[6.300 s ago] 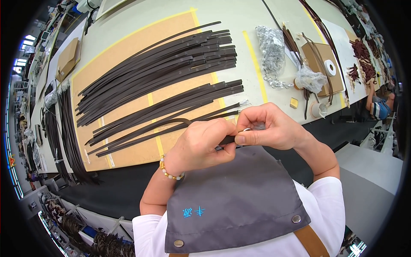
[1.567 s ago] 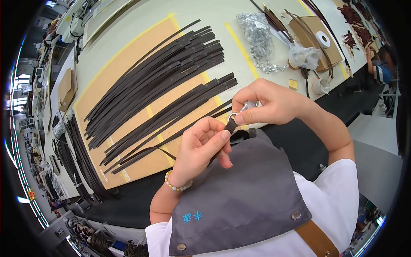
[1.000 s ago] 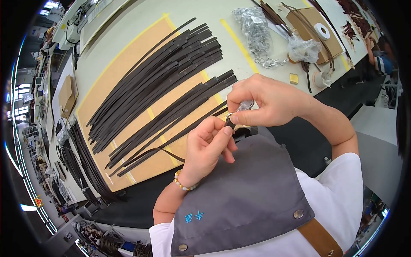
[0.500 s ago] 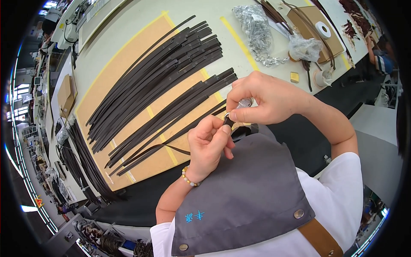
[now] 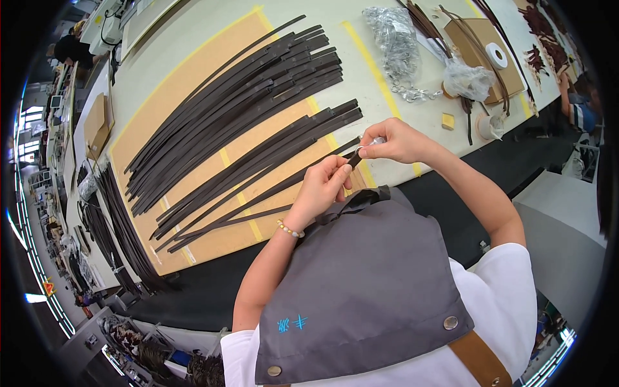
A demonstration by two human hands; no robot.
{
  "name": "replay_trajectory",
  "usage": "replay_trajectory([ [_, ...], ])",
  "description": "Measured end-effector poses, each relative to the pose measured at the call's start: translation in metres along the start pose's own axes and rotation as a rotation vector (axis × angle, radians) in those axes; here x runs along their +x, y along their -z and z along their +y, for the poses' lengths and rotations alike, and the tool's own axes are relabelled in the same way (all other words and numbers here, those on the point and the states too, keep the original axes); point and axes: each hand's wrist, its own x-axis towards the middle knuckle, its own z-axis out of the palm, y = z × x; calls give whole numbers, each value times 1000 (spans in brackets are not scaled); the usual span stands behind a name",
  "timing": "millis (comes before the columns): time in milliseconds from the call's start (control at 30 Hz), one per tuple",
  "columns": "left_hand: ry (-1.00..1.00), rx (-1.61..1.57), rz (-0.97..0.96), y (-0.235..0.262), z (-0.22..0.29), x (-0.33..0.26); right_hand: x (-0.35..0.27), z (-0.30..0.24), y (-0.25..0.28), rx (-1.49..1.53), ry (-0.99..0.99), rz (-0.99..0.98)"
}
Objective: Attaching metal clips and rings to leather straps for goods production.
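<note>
My left hand (image 5: 325, 182) pinches a dark brown strap (image 5: 354, 160) close to its end, holding it above the table's near edge. Just to the right, my right hand (image 5: 396, 143) is closed at that same end, on a small shiny metal fitting (image 5: 379, 140). The fitting is partly covered by my fingers, so its exact kind does not show. Beyond my hands a smaller group of dark straps (image 5: 258, 164) lies on the tan board (image 5: 187, 97). A thicker pile of similar straps (image 5: 238, 97) is spread farther back.
Yellow tape (image 5: 367, 58) marks the pale table. At the far right are a clear bag of metal hardware (image 5: 392, 42), a yellow block (image 5: 447, 121), a white tape roll (image 5: 496, 55) and cardboard (image 5: 458, 32). More straps (image 5: 126, 219) hang at the left. Another person (image 5: 577, 106) is at the right.
Both hands have moved away from me, up over the table edge, with the strap and fitting still between them. More of the strap end now shows between my fingers.
</note>
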Motion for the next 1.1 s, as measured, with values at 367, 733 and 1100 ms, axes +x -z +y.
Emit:
replay_trajectory([
  [367,150,-212,-17,-5,31,-2,-6,-27,7,54,-102,-78],
  [733,109,-297,8,-6,27,-4,-6,-30,0,20,51,-32],
  [1100,-31,-219,190,-17,15,-2,-12,-54,-3,-393,296,152],
])
